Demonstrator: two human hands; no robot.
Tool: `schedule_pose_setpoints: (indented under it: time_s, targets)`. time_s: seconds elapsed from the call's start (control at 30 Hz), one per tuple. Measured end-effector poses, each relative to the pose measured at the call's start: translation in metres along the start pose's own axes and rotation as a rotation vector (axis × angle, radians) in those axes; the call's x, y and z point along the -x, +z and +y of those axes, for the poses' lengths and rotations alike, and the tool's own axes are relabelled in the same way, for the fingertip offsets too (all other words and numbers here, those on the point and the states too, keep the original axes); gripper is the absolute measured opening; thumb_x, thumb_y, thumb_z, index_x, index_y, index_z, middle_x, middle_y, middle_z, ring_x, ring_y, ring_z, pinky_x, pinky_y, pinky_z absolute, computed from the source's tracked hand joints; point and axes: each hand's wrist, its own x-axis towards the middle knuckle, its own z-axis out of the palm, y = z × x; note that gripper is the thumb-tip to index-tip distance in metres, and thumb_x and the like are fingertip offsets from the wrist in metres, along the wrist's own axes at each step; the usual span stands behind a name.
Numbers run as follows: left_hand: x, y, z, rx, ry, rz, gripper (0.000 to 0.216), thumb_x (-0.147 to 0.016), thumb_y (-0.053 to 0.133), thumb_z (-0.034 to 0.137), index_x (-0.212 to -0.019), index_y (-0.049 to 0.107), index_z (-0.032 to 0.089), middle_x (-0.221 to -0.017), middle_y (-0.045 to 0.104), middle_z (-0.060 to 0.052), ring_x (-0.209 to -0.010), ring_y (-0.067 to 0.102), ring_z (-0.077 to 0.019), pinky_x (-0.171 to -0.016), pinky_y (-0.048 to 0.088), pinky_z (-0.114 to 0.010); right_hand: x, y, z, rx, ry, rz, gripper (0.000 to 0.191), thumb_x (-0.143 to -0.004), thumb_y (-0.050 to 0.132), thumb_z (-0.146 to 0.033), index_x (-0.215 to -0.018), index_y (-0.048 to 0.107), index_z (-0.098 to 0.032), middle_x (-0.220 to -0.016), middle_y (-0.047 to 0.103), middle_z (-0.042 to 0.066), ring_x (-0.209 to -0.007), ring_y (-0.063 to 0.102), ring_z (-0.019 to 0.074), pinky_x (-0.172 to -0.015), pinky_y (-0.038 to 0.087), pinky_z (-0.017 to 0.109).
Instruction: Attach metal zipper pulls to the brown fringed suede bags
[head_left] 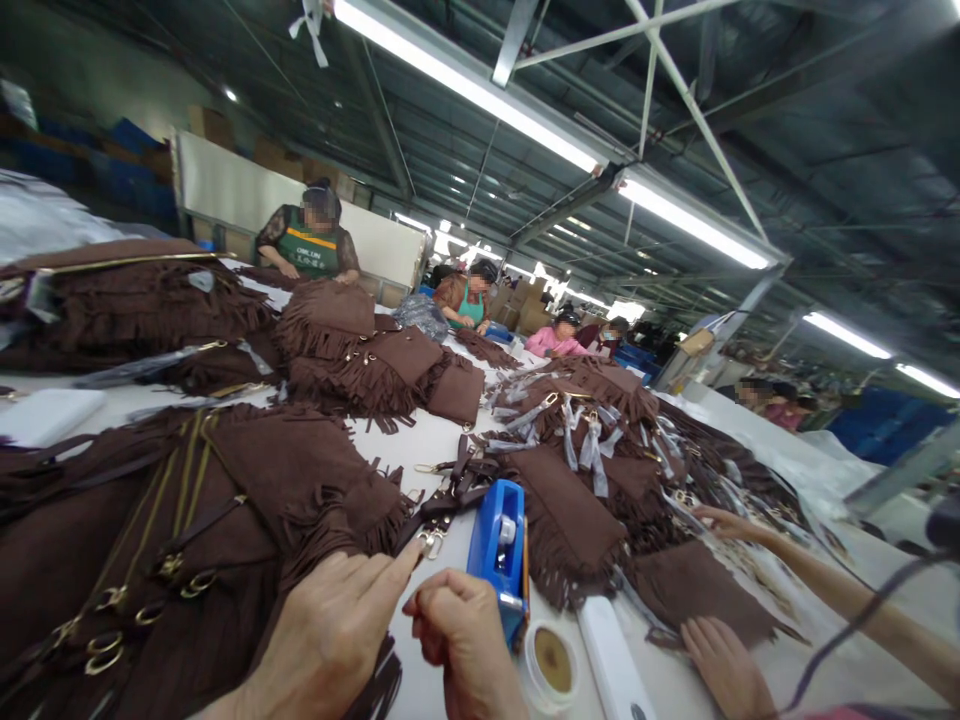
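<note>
My left hand [337, 620] reaches in from the bottom, fingers pressed together. Its fingertips are at the gold metal clasp [431, 541] of a dark brown strap [454, 497]; the thumb side is hidden. Close beside it, my right hand [469, 635] is closed with curled fingers; whatever lies in them is hidden. Just right of my hands stands a blue tape dispenser [487, 535]. To the left lies a brown fringed bag [292, 470] with gold zippers and rings.
A round tub [551, 665] and a white box-like object [611, 650] lie right of the dispenser. Another person's hands [724, 650] touch a brown fringed piece [697, 590]. Bag piles [375, 370] cover the white table [390, 450]. Several co-workers [311, 240] sit farther back.
</note>
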Motion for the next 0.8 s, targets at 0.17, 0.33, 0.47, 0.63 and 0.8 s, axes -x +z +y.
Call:
schedule_pose_setpoints:
  time_s: [0.17,0.33,0.47,0.63,0.8]
  targets:
    - [0.002,-0.003,-0.003,-0.006,-0.009,0.034,0.031,-0.089,0.033,0.007,-0.113,0.053,0.010,-0.070,0.062,-0.001,-0.057,0.053,-0.0103,-0.057,0.038,-0.026,-0.001,-0.007,-0.010,0.094,-0.254,0.126,0.025,-0.063,0.062,-0.035,-0.073,0.066,-0.012,-0.059,0.060,0.000,-0.043,0.043,0.0055,-0.042,0.027,0.019]
    - [0.006,-0.002,-0.002,-0.112,0.062,0.024,0.036,-0.086,0.033,0.004,-0.117,0.052,0.009,-0.074,0.063,-0.004,-0.058,0.052,-0.0127,-0.060,0.036,-0.030,0.002,-0.007,-0.029,0.091,-0.177,0.036,0.027,-0.063,0.066,-0.039,-0.063,0.063,-0.012,-0.053,0.060,0.001,-0.039,0.043,0.0049,-0.041,0.028,0.018]
    - [0.009,-0.001,-0.001,-0.192,0.110,0.007,0.035,-0.085,0.034,0.004,-0.112,0.056,0.008,-0.080,0.063,-0.007,-0.064,0.054,-0.0153,-0.066,0.038,-0.032,0.001,-0.007,-0.031,0.051,-0.082,-0.007,0.024,-0.061,0.066,-0.034,-0.062,0.065,-0.010,-0.052,0.062,0.003,-0.037,0.043,0.0041,-0.039,0.024,0.017]
    - [0.013,0.004,-0.001,-0.254,0.143,0.004,0.037,-0.085,0.031,0.005,-0.107,0.059,0.011,-0.078,0.063,-0.008,-0.065,0.054,-0.0171,-0.068,0.037,-0.034,-0.005,-0.011,-0.028,0.086,-0.013,-0.019,0.024,-0.058,0.066,-0.033,-0.060,0.063,-0.010,-0.049,0.062,0.003,-0.035,0.042,0.0038,-0.037,0.024,0.016]
    - [0.016,0.004,0.002,-0.295,0.176,-0.054,0.038,-0.084,0.030,0.003,-0.107,0.059,0.011,-0.081,0.063,-0.009,-0.070,0.056,-0.0183,-0.070,0.038,-0.035,-0.014,-0.013,-0.022,0.116,0.020,-0.008,0.015,-0.057,0.062,-0.025,-0.053,0.057,-0.012,-0.042,0.057,-0.001,-0.030,0.037,0.0026,-0.034,0.020,0.016]
